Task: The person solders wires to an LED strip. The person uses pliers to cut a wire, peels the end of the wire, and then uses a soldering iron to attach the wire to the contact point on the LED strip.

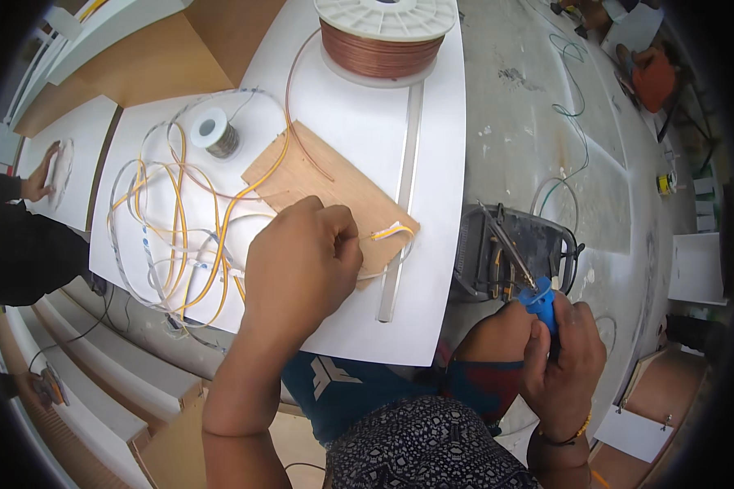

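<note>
My right hand (567,354) is wrapped round the blue handle of a soldering iron (540,303), whose metal shaft points up and away, beyond the table's right edge. Over a thin wooden board (326,163), my left hand (306,257) is closed in a pinch on a thin wire, mostly hidden by the fingers. Right beside those fingertips lies the bent end of a yellow-and-white LED strip (393,231); it curls back under the hand. Left of the hand, more strip lies in a loose tangle (179,220) on the white tabletop (420,326).
A large spool of copper-coloured wire (381,49) stands at the back, a small solder spool (214,133) to its left. A clear channel (412,130) runs along the right side. An open black toolbox (473,257) sits beyond the edge. Another person's hand (39,175) is at far left.
</note>
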`<state>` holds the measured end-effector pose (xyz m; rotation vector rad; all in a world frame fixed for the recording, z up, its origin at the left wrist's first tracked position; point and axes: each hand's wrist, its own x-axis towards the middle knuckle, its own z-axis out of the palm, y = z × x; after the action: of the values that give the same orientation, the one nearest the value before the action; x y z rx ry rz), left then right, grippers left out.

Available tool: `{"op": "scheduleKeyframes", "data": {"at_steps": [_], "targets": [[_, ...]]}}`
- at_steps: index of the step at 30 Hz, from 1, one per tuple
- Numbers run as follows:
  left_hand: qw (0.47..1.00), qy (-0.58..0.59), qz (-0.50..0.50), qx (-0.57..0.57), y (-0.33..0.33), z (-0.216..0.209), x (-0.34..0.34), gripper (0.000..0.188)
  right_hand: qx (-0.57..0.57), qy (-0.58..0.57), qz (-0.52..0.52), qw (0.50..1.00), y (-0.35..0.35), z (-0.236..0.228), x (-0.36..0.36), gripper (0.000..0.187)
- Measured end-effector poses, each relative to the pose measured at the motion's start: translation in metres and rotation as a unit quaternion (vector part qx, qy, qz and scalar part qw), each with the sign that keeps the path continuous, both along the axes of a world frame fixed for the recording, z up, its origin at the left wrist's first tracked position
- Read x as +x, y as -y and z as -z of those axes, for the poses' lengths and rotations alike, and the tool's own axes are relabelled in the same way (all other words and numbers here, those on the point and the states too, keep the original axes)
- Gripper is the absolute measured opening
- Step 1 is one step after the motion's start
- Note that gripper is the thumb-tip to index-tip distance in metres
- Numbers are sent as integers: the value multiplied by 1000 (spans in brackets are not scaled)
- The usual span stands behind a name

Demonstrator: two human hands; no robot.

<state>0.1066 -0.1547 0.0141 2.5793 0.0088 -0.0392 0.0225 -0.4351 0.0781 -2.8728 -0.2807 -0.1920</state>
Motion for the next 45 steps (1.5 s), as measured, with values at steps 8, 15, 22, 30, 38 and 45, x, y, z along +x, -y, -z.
{"op": "scheduleKeyframes", "data": {"at_steps": [8,15,22,30,38,45], "targets": [[1000,-11,0,-3,1,-2,2,7,5,14,8,1000,9,-2,0,34],[1000,-14,3,-4,1,-3,4,7,15,-1,11,1000,8,-2,-3,32],[1000,-4,-5,-11,3,-2,-1,7,36,-5,13,999,12,-2,-11,33],[1000,3,-5,16,-5,1,1,7,30,16,14,999,8,-3,-18,31],[999,39,15,30,6,8,5,14,-30,94,8,995,27,-4,-38,39],[999,10,-15,-27,-14,17,5,9,57,90,44,993,30,3,-31,36]]}}
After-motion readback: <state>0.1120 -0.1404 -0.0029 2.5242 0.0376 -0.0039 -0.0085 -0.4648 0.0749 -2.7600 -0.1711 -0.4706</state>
